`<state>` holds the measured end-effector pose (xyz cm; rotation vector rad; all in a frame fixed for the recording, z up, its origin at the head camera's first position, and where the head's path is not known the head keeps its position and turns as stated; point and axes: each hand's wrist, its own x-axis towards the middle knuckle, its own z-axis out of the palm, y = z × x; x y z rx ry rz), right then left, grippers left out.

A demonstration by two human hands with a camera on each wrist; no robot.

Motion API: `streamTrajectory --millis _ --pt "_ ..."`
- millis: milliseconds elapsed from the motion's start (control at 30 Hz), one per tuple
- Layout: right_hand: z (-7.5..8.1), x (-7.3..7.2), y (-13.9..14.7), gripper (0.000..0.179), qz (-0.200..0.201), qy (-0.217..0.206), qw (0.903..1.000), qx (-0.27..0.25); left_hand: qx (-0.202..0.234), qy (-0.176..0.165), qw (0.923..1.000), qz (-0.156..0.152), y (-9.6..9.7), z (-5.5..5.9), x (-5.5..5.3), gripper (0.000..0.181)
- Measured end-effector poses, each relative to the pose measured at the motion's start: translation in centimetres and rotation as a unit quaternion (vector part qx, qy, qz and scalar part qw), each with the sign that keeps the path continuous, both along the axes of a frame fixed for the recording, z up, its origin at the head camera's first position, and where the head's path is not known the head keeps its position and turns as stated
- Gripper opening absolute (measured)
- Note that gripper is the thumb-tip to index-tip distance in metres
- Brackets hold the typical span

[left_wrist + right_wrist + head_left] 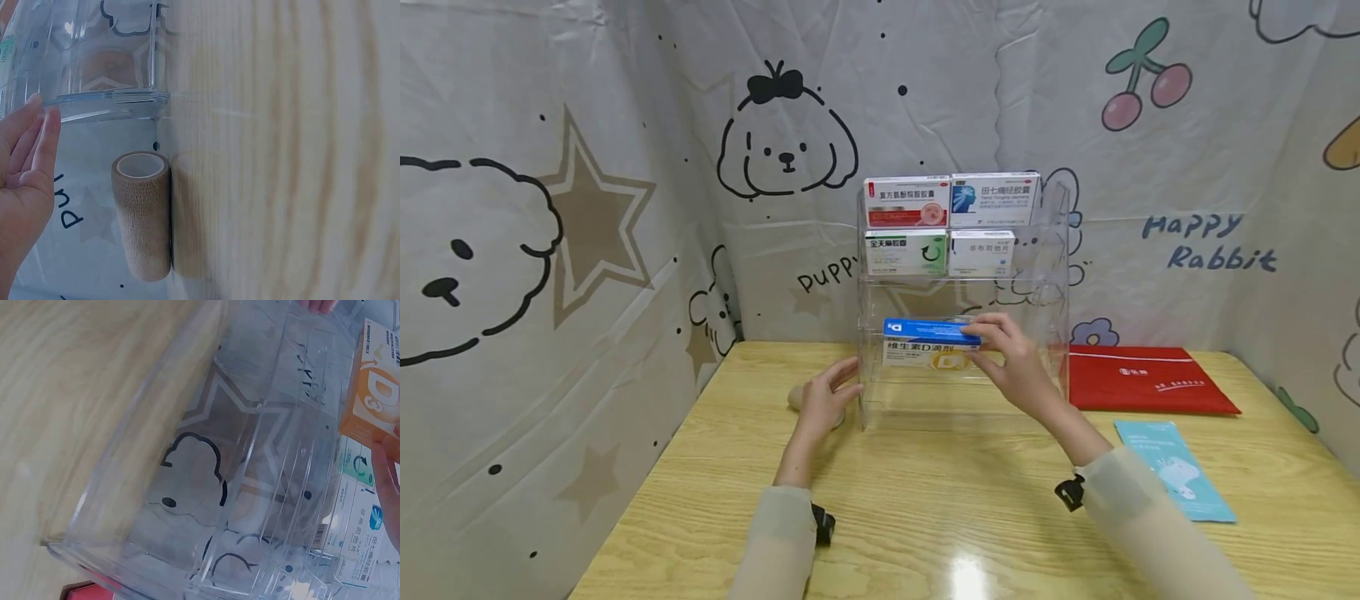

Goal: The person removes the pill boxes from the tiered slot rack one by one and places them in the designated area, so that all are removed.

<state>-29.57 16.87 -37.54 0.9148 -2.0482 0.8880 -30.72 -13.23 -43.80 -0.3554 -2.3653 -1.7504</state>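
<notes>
My right hand (1018,367) pinches a vitamin D drops box (921,354) by its right end, fingers on its blue top and thumb below. In the right wrist view the box (375,394) shows an orange side marked D3. It is held in front of the clear plastic tiered rack (1060,275), at the level of a lower tier. My left hand (823,400) is at the rack's left side, holding nothing. Its fingers are extended, with fingertips right at the rack's edge (134,97) in the left wrist view. A tan bandage roll (144,219) lies on the table beside that hand.
Two medicine boxes, one red and white (907,202) and one white and blue (995,200), stand on the top tier. Below are a green-and-white box (906,253) and a white box (981,254). A red pouch (1150,381) and a light-blue packet (1176,475) lie right.
</notes>
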Motion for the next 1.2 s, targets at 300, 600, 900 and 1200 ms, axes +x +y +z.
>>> streamTrajectory --millis 300,600,900,1200 --pt "-1.5 1.6 -0.1 0.041 0.047 -0.03 0.9978 0.035 -0.011 0.007 0.9999 0.006 0.2 0.0 -0.1 0.048" --pt "-3.2 2.9 -0.7 0.037 0.086 -0.088 0.9902 0.066 -0.001 -0.002 1.0 0.005 0.2 -0.1 -0.1 0.048" --pt "-3.9 3.7 -1.5 0.032 0.108 -0.168 0.975 0.099 -0.001 0.001 1.0 0.008 0.4 -0.1 -0.3 0.049" --pt "-5.1 4.0 -2.4 0.032 0.097 -0.23 0.9595 0.13 0.005 0.005 1.0 0.005 0.3 -0.1 -0.1 0.048"
